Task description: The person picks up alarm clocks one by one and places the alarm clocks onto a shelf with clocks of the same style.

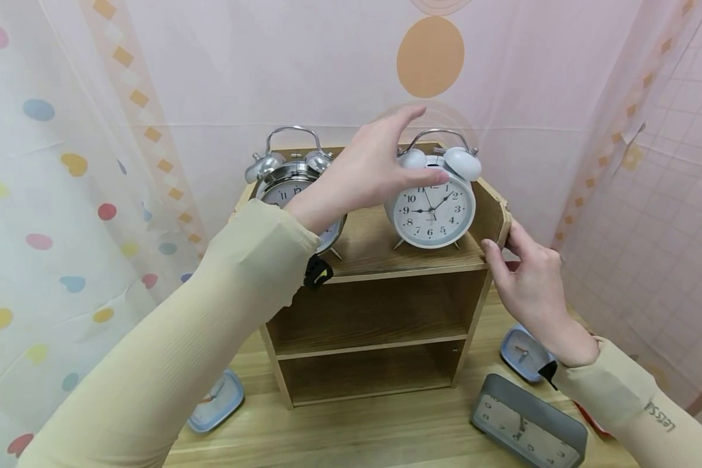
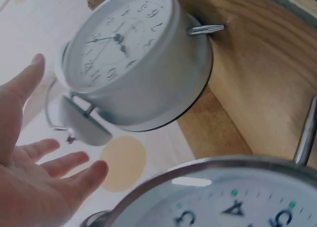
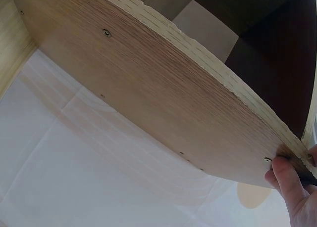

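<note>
A white twin-bell alarm clock (image 1: 430, 224) stands on the top right of a small wooden shelf unit (image 1: 380, 270). My left hand (image 1: 365, 159) reaches across in front of its left bell, thumb and fingers spread apart. In the left wrist view the fingers (image 2: 74, 182) are near the clock's bell and handle, with nothing between them. A silver twin-bell alarm clock (image 1: 279, 194) stands at the left of the same top, partly hidden by my left forearm. My right hand (image 1: 532, 279) grips the front edge of the shelf's right side panel (image 3: 163, 93).
On the wooden tabletop (image 1: 351, 432) a grey rectangular clock (image 1: 529, 426) lies at the front right. Beyond it is a small blue clock (image 1: 522, 354), and another blue clock (image 1: 219, 406) lies left of the shelf. A patterned curtain (image 1: 269, 65) hangs behind.
</note>
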`<state>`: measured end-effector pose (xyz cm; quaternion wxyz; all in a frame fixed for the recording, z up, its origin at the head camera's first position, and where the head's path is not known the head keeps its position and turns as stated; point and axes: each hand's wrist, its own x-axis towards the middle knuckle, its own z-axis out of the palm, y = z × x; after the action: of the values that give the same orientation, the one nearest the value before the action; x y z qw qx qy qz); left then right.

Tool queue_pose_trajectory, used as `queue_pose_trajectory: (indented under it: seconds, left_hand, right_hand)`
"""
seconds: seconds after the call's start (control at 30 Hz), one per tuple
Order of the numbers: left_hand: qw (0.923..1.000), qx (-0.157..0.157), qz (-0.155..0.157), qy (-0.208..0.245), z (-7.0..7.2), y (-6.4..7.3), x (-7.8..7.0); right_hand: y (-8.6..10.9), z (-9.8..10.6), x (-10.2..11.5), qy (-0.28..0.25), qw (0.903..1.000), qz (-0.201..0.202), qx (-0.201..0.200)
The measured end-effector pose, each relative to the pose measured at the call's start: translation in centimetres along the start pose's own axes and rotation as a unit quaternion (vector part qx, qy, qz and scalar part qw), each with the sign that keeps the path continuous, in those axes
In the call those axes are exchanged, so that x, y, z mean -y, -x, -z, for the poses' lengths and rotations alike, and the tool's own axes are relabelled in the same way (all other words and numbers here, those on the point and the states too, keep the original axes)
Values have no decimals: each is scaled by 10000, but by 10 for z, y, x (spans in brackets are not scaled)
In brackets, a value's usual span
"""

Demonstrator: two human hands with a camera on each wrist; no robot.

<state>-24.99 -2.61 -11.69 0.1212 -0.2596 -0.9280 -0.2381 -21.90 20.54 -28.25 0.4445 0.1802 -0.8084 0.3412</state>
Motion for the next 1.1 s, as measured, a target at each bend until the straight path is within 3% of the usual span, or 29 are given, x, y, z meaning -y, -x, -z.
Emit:
queue_pose_trajectory:
  seconds: [0.23, 0.57, 1.1]
  left_hand:
    - [9998, -184, -45, -78, 11, 8, -3]
    - [9967, -414, -297, -636, 19, 23, 3]
    - [9893, -736, -348, -1209, 28, 55, 21]
  right_hand:
    - [-1, 0, 0, -32, 10000, 26, -21]
    - [-2, 1, -5, -39, 10000, 56, -17]
    - [-3, 1, -7, -31, 10000, 60, 9]
